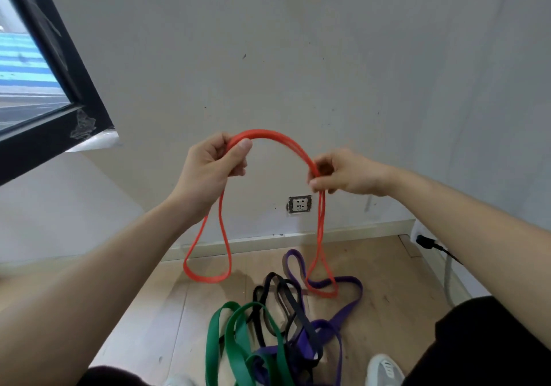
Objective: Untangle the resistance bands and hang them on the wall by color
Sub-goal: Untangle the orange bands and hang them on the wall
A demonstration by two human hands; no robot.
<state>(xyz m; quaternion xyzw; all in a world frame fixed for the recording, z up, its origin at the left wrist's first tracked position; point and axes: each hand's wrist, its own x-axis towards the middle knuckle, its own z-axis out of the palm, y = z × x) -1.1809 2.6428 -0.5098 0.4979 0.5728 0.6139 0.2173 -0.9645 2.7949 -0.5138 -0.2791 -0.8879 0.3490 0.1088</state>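
The left hand has its fingers curled shut around the red resistance band, the thumb pressed down on the strands at about ten o'clock of the arch; the right hand pinches the same strands between thumb and bent fingers at about three o'clock, fingertips bunched tight. Between the two grips the band rises in a doubled arch; below each hand a loop hangs — the left one free at about seven o'clock, clear of the floor clutter; the right one dropping to five o'clock, where its bottom lies across the purple band on the wooden floor.

That right loop is the risk, as I judge it; whether it merely rests on the purple band or threads through it I cannot tell, and a quick lift could drag purple up with it and tighten the knot below. The heap at six o'clock — green band, black band, more purple — is still interlaced. The doubled strands may hide a twist, so the red could hang crooked if the grips part too fast; a slipping pinch would let the stretchy rubber snap back. No hook shows on the wall; the wall socket sits just past the right loop.
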